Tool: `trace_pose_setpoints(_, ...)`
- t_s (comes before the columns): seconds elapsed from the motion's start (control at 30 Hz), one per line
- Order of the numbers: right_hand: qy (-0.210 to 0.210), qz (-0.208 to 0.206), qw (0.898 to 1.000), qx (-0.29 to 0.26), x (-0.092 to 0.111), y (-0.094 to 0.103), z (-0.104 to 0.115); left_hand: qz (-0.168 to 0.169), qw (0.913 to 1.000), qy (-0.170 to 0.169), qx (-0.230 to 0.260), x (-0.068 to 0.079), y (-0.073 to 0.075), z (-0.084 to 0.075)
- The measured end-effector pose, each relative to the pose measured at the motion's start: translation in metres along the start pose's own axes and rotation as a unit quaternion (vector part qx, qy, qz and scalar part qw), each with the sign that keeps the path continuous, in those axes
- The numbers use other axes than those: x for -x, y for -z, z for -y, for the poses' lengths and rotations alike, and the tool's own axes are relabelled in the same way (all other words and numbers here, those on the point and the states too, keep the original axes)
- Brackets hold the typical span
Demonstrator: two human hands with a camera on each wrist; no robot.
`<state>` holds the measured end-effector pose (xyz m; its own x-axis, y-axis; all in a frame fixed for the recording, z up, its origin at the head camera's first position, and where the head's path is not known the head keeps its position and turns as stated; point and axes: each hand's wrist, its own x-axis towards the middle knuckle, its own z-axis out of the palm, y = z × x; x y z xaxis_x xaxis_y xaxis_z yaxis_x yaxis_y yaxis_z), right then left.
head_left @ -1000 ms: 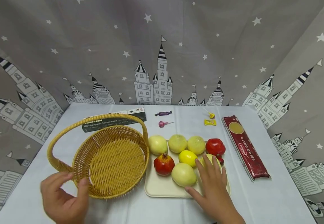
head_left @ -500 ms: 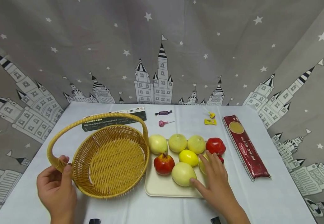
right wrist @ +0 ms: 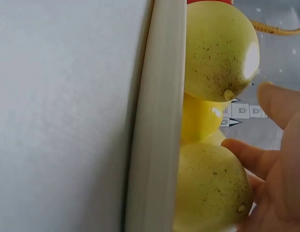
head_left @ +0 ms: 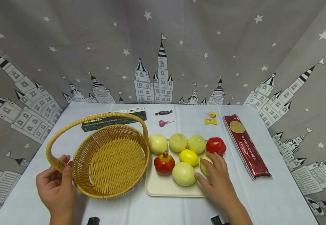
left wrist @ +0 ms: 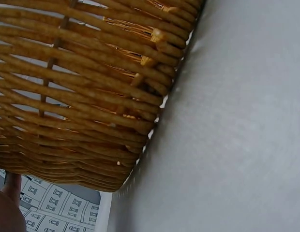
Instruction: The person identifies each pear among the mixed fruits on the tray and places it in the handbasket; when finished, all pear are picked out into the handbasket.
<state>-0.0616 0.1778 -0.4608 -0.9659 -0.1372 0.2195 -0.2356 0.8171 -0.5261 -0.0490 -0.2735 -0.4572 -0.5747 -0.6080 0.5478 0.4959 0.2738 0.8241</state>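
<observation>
My left hand (head_left: pixel 57 186) grips the base of the handle on a yellow wicker basket (head_left: pixel 112 159), thumb on the near side. The basket's woven side fills much of the left wrist view, where part of the hand (left wrist: pixel 8 212) shows at the lower left. On the cream tray (head_left: pixel 177 192), my right hand (head_left: pixel 219 179) curls its fingers round a speckled, pale yellow-green fruit (right wrist: pixel 210 188). The thumb is spread away from it, close to a larger pale fruit (head_left: pixel 184 174) in front. A lemon (head_left: pixel 189 157) lies between the pale fruits, and a pomegranate (head_left: pixel 164 163) is at their left.
More pale fruits (head_left: pixel 178 142) and a red fruit (head_left: pixel 216 145) line the tray's back. Behind the basket lies a dark sauce box (head_left: pixel 113 121). Candies (head_left: pixel 164 112), a pink lollipop (head_left: pixel 162 123) and a yellow one (head_left: pixel 212 114) lie farther back. A red packet (head_left: pixel 247 146) is at the right.
My left hand has moved from in front of the basket onto its handle base. My right hand's fingers have gone from spread over the pale fruit to curled round it. The basket stays put.
</observation>
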Motion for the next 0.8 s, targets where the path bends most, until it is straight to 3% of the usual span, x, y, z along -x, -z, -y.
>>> trace_pose_setpoints(0.27,-0.062,-0.028,0.998,-0.007,-0.006,-0.001,-0.007,0.005,0.9982,0.013,-0.059,0.0,0.002,0.002)
trace_pose_setpoints(0.43,-0.118,-0.044,0.991,-0.035,-0.008,0.0,-0.013,0.003,0.9993,0.015,-0.034,-0.001,0.003,0.001)
trace_pose_setpoints(0.53,-0.136,-0.032,0.989,-0.044,-0.007,0.003,-0.016,0.004,0.9992,0.014,-0.036,-0.001,0.003,0.001)
trace_pose_setpoints(0.73,-0.171,0.005,0.985,-0.031,-0.005,0.009,-0.014,0.0,0.9996,0.023,0.014,-0.001,0.002,0.002)
trace_pose_setpoints(0.8,-0.173,0.013,0.984,-0.037,-0.005,0.009,-0.013,0.005,0.9996,0.02,-0.018,-0.001,0.002,0.001)
